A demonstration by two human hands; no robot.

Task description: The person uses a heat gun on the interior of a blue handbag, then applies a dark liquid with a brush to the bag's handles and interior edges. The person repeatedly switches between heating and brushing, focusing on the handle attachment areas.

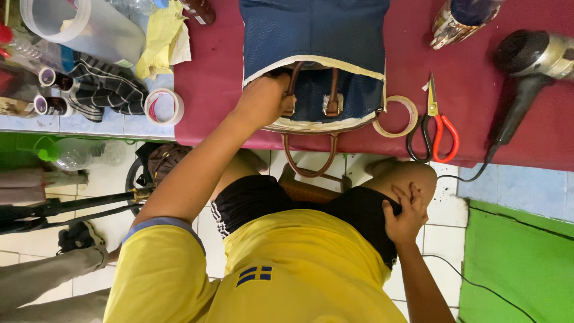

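A dark blue handbag (314, 30) with cream trim and brown handles lies on the maroon table cover (209, 78), its opening facing me. My left hand (263, 98) reaches to that opening and grips the rim beside a brown handle (292, 90); its fingertips are hidden inside the bag. The second handle (311, 164) hangs over the table edge. My right hand (406, 209) rests on my right knee with the fingers spread, holding nothing. My yellow shirt and black shorts fill the bottom of the view.
Red-handled scissors (439, 128) and a tape roll (397, 116) lie right of the bag, a hair dryer (526, 66) further right with its cord trailing to the floor. At the left are another tape roll (164, 106), a yellow cloth (161, 36), a clear tub (84, 24) and a striped cloth (107, 90).
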